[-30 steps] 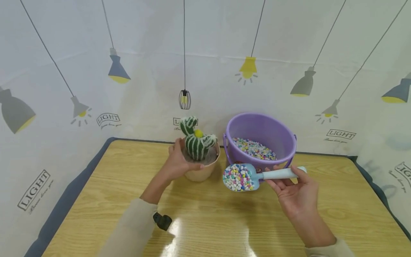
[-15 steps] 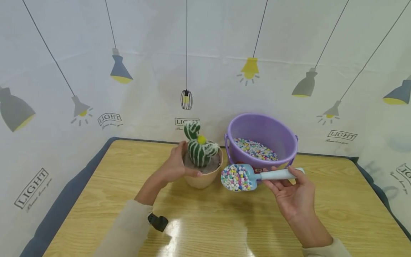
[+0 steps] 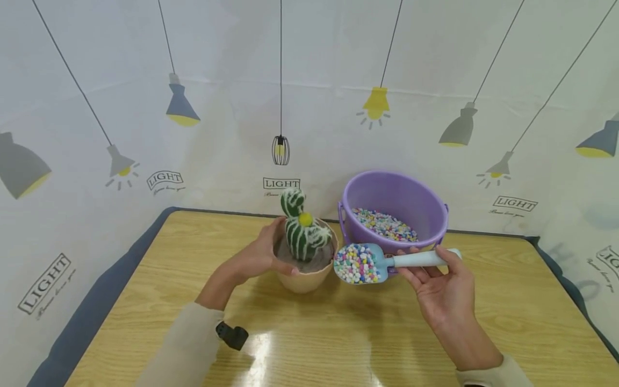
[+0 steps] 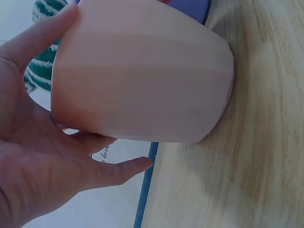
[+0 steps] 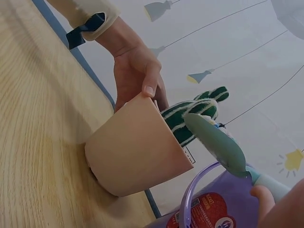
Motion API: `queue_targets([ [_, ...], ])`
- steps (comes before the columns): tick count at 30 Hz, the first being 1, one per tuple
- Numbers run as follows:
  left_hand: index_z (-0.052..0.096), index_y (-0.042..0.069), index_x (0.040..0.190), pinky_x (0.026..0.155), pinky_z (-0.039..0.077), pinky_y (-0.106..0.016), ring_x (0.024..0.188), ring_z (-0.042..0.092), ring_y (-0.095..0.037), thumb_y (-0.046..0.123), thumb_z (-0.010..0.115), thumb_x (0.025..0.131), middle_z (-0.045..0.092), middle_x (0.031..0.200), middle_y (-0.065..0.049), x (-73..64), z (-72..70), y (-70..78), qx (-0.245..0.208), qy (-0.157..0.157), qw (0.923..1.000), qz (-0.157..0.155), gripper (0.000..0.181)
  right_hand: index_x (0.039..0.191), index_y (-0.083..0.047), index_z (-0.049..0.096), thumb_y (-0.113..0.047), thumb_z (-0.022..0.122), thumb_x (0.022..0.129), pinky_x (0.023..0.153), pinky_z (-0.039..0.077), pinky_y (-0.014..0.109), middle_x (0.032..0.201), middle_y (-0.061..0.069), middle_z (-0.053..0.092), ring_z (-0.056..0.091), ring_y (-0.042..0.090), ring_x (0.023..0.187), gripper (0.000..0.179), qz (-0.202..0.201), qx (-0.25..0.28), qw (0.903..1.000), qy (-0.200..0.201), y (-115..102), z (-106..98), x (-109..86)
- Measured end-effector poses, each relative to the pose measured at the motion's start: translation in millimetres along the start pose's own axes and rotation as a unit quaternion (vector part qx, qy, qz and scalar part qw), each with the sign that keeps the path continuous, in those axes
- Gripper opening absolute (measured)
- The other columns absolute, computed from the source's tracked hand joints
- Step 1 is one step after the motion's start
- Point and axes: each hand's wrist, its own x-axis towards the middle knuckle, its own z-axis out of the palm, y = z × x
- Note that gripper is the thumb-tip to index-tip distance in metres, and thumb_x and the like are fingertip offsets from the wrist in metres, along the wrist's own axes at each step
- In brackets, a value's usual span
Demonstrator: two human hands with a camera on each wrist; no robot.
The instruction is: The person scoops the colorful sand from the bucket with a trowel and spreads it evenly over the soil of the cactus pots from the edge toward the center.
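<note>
In the head view my left hand (image 3: 263, 255) grips the rim of a peach plant pot (image 3: 304, 282), thumb at the front. A knitted green-and-white cactus (image 3: 300, 239) with a yellow ball stands in its grey filling. My right hand (image 3: 447, 295) holds a light-blue scoop (image 3: 420, 259) by its pale handle, palm up. Small multicoloured pebbles (image 3: 358, 264) heap in its bowl, whose tip is right at the pot's rim. In the right wrist view the scoop (image 5: 216, 142) overlaps the cactus (image 5: 180, 116). The left wrist view shows the pot (image 4: 142, 76) close, its base at the table.
A purple bucket (image 3: 379, 185) with a handle stands behind the scoop, partly filled with the same loose pebbles (image 3: 384, 223). The wood-grain table (image 3: 309, 344) reaches back to a white wall cloth (image 3: 329, 134) printed with lamps.
The pot with the cactus has come closer to me and slightly right in my left hand, nearing the scoop. The loaded scoop stays almost where it was.
</note>
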Motion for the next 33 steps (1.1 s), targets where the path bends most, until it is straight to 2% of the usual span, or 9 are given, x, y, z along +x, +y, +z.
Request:
queue_targets([
  [2, 0.000, 0.011, 0.156, 0.120, 0.014, -0.048, 0.148, 0.014, -0.029, 0.016, 0.089, 0.066, 0.009, 0.162, -0.013, -1.5, -1.3, -0.8, -0.008, -0.011, 0.9999, -0.005, 0.127, 0.129, -0.016, 0.036, -0.014, 0.050, 0.100, 0.089, 0.050, 0.058, 0.095, 0.025, 0.062, 0.065, 0.045, 0.101, 0.032, -0.005, -0.002, 1.0000, -0.005, 0.5, 0.5, -0.3],
  [8, 0.007, 0.015, 0.156, 0.119, 0.016, -0.047, 0.147, 0.019, -0.025, 0.007, 0.088, 0.065, 0.020, 0.160, -0.008, -1.9, -3.3, -2.3, -0.041, -0.051, 0.9977, 0.020, 0.122, 0.130, -0.016, 0.035, -0.014, 0.050, 0.100, 0.087, 0.052, 0.057, 0.096, 0.025, 0.062, 0.064, 0.045, 0.102, 0.033, -0.010, -0.017, 0.9998, -0.004, 0.8, 1.8, -0.7],
  [14, 0.005, 0.015, 0.156, 0.120, 0.016, -0.045, 0.148, 0.017, -0.022, 0.008, 0.086, 0.065, 0.018, 0.161, -0.007, -4.0, -5.4, -3.4, -0.055, -0.095, 0.9933, 0.037, 0.122, 0.126, -0.014, 0.040, -0.014, 0.050, 0.100, 0.087, 0.052, 0.056, 0.093, 0.024, 0.065, 0.065, 0.044, 0.102, 0.028, -0.015, -0.030, 0.9993, -0.016, 0.8, 4.4, -1.8],
  [21, 0.002, 0.017, 0.156, 0.120, 0.013, -0.045, 0.148, 0.016, -0.021, 0.008, 0.085, 0.064, 0.018, 0.161, -0.005, -6.6, -5.4, -3.1, -0.061, -0.136, 0.9888, 0.014, 0.124, 0.123, -0.011, 0.045, -0.014, 0.050, 0.101, 0.086, 0.053, 0.055, 0.091, 0.024, 0.066, 0.067, 0.042, 0.098, 0.023, -0.027, -0.052, 0.9980, -0.023, -0.6, 5.8, -3.2],
  [27, 0.003, 0.018, 0.156, 0.120, 0.011, -0.046, 0.148, 0.014, -0.022, 0.008, 0.085, 0.063, 0.016, 0.161, -0.005, -7.6, -5.4, -1.4, -0.060, -0.155, 0.9861, 0.008, 0.124, 0.121, -0.011, 0.046, -0.013, 0.051, 0.100, 0.085, 0.053, 0.054, 0.089, 0.023, 0.067, 0.068, 0.042, 0.098, 0.022, -0.030, -0.064, 0.9973, -0.019, -0.9, 8.0, -4.8],
  [33, 0.003, 0.019, 0.157, 0.119, 0.014, -0.046, 0.148, 0.015, -0.021, 0.007, 0.085, 0.063, 0.017, 0.161, -0.004, -5.7, -6.3, 0.8, -0.075, -0.188, 0.9793, 0.002, 0.125, 0.119, -0.010, 0.045, -0.014, 0.051, 0.100, 0.086, 0.054, 0.052, 0.089, 0.021, 0.068, 0.069, 0.039, 0.096, 0.020, -0.037, -0.097, 0.9943, -0.025, -1.9, 12.0, -5.7],
])
